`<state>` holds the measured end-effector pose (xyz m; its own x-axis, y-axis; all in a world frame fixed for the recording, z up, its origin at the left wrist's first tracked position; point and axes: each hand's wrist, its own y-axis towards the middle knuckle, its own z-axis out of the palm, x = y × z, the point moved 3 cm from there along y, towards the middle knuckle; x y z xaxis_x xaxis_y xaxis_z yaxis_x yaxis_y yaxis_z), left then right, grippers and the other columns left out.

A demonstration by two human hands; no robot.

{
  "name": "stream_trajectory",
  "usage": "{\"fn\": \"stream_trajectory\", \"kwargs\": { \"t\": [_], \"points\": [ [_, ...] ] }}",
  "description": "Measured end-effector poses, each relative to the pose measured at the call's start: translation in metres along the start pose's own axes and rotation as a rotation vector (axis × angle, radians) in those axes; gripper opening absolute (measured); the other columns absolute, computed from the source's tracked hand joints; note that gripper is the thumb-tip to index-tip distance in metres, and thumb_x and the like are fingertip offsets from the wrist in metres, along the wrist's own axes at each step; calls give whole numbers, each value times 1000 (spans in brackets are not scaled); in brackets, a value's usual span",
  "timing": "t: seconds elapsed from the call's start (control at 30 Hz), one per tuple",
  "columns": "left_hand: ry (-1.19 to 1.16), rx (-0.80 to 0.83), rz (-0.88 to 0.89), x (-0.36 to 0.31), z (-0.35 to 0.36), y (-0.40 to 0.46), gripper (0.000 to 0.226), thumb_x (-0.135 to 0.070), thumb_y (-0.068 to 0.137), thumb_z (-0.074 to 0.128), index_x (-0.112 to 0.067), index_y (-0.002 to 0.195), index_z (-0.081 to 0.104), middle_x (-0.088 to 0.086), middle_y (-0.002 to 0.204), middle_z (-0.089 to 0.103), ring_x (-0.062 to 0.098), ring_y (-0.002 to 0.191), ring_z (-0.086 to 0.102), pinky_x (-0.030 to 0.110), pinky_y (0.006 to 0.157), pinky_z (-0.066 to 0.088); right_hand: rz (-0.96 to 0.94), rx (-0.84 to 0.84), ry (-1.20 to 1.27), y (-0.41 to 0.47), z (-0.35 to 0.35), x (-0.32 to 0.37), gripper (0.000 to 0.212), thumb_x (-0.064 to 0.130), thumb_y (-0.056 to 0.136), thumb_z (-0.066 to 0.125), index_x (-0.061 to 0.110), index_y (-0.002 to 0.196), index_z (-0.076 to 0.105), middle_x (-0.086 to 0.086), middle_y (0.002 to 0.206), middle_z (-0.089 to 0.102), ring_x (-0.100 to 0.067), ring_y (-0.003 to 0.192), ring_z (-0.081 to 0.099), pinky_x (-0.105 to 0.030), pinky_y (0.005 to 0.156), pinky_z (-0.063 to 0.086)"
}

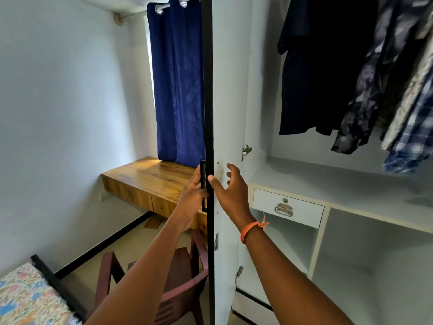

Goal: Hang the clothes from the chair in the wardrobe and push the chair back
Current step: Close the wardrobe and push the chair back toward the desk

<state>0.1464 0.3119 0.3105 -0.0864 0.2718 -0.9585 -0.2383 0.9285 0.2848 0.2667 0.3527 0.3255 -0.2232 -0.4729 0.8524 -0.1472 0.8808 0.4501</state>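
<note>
Risk: your left hand (194, 191) grips the door handle (203, 186), right hand (230, 186) open; door (228, 113) may strike the chair (180, 277).

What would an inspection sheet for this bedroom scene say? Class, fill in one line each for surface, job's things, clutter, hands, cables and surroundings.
Surface: wooden desk under the window, top bare where visible.
Job's things: wardrobe door open, seen edge-on; dark shirt, patterned shirt and plaid shirt hang inside; maroon plastic chair stands apart from the desk, no clothes seen on it.
Clutter: nothing seen.
Hands: left hand grips the black door handle; right hand open beside the door's inner face.
Cables: nothing seen.
Surroundings: blue curtain, floral bed sheet, white drawer.
</note>
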Motion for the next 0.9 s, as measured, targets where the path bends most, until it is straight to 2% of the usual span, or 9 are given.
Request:
{"fn": "stream_trajectory", "kwargs": {
  "t": [0.03, 0.1, 0.2, 0.33, 0.47, 0.53, 0.6, 0.7, 0.9],
  "points": [
    [-25, -8, 3, 0, 4, -1, 66, 3, 98, 48, -37, 149, 37, -9, 140, 57, 11, 125, 56, 40, 106, 48, -4, -26, 18, 0, -2, -2, 61, 45, 91, 64, 21, 142, 40, 0, 138, 52, -14, 121, 52, -5, 79, 41],
    [-47, 6, 39, -2, 15, -4, 52, -3, 101, 47, -36, 140, 48, -7, 132, 64, 11, 119, 61, 38, 101, 51, -57, -151, 44, -2, -3, -8, 50, 45, 93, 62, 22, 134, 48, 3, 130, 56, -11, 115, 55, -5, 77, 39],
    [23, 83, 120, -3, 42, 2, 36, -5, 102, 49, -31, 122, 63, 2, 107, 74, 18, 101, 71, 29, 80, 58, -58, -398, -13, -3, -12, -18, 42, 48, 96, 53, 22, 129, 51, 5, 124, 57, -10, 110, 57, -22, 86, 46],
    [131, 155, 172, 14, 87, 27, 21, -7, 98, 57, -10, 114, 71, 6, 95, 76, 22, 91, 73, 33, 76, 60, -85, -585, -3, 1, -45, -47, 35, 52, 99, 45, 23, 117, 52, 6, 106, 63, -10, 95, 62, -28, 75, 51],
    [147, 238, 178, 23, 142, 45, 17, -7, 96, 60, -9, 108, 72, 8, 96, 75, 20, 89, 73, 39, 81, 61, -71, -631, -9, 15, -97, -69, 31, 50, 98, 44, 19, 95, 46, 9, 74, 52, -7, 67, 54, -22, 61, 44],
    [143, 253, 182, 26, 173, 55, 15, -12, 94, 63, -18, 104, 73, 3, 94, 75, 18, 87, 73, 43, 81, 61, -58, -629, -11, 22, -127, -78, 28, 44, 100, 47, 17, 91, 46, 7, 73, 51, -6, 65, 52, -23, 61, 45],
    [156, 264, 205, 30, 201, 66, 13, -19, 91, 65, -25, 99, 74, -5, 90, 75, 15, 84, 73, 45, 81, 60, -26, -619, -10, 28, -152, -89, 27, 38, 101, 49, 15, 87, 45, 7, 71, 50, 1, 61, 50, -13, 58, 40],
    [178, 280, 253, 34, 238, 81, 11, -21, 91, 65, -22, 100, 73, -6, 88, 74, 13, 83, 71, 45, 79, 60, 9, -601, -54, 36, -185, -106, 23, 27, 102, 51, 15, 84, 46, 6, 71, 52, 5, 59, 49, -9, 56, 38],
    [172, 306, 258, 41, 293, 120, 6, -18, 89, 70, -19, 94, 73, 1, 85, 73, 18, 82, 72, 47, 78, 60, 9, -587, -189, 77, -239, -138, 29, 18, 99, 57, 9, 72, 49, 5, 60, 47, -2, 51, 42, -14, 50, 31]
  ]
}}
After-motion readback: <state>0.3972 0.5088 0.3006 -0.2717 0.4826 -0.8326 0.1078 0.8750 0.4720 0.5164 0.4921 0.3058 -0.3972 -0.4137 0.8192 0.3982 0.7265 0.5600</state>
